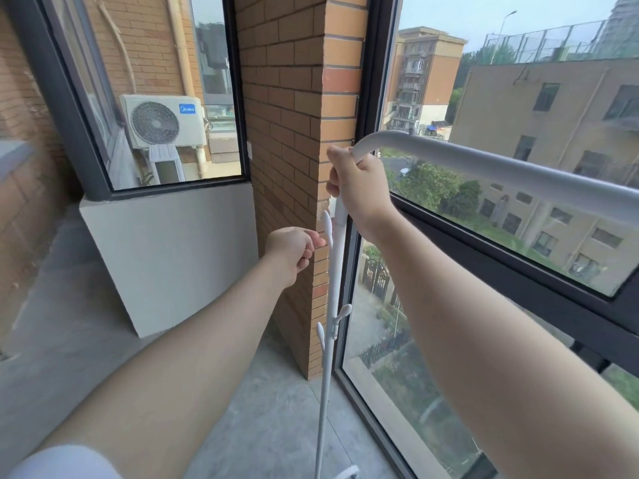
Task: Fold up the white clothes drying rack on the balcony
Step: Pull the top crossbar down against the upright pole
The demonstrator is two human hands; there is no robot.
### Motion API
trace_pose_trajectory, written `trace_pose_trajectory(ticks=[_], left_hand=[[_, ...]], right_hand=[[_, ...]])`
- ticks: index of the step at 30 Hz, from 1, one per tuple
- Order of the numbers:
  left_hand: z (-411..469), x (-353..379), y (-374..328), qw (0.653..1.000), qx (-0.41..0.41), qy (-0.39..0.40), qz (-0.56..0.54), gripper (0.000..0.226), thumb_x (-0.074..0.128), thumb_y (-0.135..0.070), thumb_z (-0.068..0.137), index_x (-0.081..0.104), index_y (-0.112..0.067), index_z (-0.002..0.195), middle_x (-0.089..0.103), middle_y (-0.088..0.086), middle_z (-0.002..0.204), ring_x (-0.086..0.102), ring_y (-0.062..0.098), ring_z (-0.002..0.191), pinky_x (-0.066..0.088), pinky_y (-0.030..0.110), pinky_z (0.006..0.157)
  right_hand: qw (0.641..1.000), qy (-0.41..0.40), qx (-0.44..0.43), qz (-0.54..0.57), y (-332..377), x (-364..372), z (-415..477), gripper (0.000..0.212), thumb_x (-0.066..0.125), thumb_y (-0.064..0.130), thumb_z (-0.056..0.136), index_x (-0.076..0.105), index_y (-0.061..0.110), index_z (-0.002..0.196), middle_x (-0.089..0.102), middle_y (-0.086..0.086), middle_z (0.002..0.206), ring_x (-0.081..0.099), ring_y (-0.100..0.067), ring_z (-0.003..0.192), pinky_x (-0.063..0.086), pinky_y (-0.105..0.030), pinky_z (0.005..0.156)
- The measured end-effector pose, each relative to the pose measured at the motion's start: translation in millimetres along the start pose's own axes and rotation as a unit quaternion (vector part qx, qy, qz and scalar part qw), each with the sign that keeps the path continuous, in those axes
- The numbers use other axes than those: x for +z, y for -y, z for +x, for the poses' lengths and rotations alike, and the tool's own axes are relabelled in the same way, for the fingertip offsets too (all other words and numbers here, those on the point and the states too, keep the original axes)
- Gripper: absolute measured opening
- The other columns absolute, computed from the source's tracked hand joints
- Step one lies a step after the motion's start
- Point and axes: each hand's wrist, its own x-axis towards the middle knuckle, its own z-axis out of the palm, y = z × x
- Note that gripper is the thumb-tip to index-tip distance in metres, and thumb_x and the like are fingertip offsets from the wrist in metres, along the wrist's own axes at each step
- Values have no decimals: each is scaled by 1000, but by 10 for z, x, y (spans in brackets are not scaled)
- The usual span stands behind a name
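The white clothes drying rack (pixel 491 167) stands by the window: a thick top rail runs from the centre to the right edge, then bends down into a thin upright post with small hook pegs (pixel 340 312). My right hand (pixel 359 191) is shut around the bend at the rail's left end, just above the post. Lower and to the left, my left hand (pixel 294 250) hangs loosely curled, with its fingertips right beside the top peg on the post. Whether the fingers pinch that peg I cannot tell. The rack's foot is only partly visible at the bottom edge.
A brick pillar (pixel 294 133) rises directly behind the post. A dark-framed window (pixel 484 257) runs along the right, and another window (pixel 138 98) with an air-conditioner unit behind it lies to the left. Below that is a grey ledge (pixel 173 243), then concrete floor (pixel 269 426).
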Motion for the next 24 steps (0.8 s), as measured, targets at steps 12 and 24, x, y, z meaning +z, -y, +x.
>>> trace_pose_trajectory(ticks=[12, 24], left_hand=[[-290, 402, 395, 989, -77, 124, -36, 29, 38, -5, 92, 58, -3, 71, 59, 12, 57, 54, 26, 57, 52, 38, 68], [-12, 474, 524, 970, -69, 233, -18, 31, 28, -10, 90, 43, -13, 64, 40, 3, 44, 34, 18, 43, 31, 29, 50]], right_hand=[[1000, -17, 8, -9, -82, -68, -188, 35, 53, 18, 91, 37, 20, 60, 34, 5, 52, 30, -15, 51, 29, -38, 58], [994, -105, 17, -26, -85, -9, -202, 41, 53, 23, 100, 40, 20, 60, 41, 5, 50, 39, -13, 46, 37, -35, 56]])
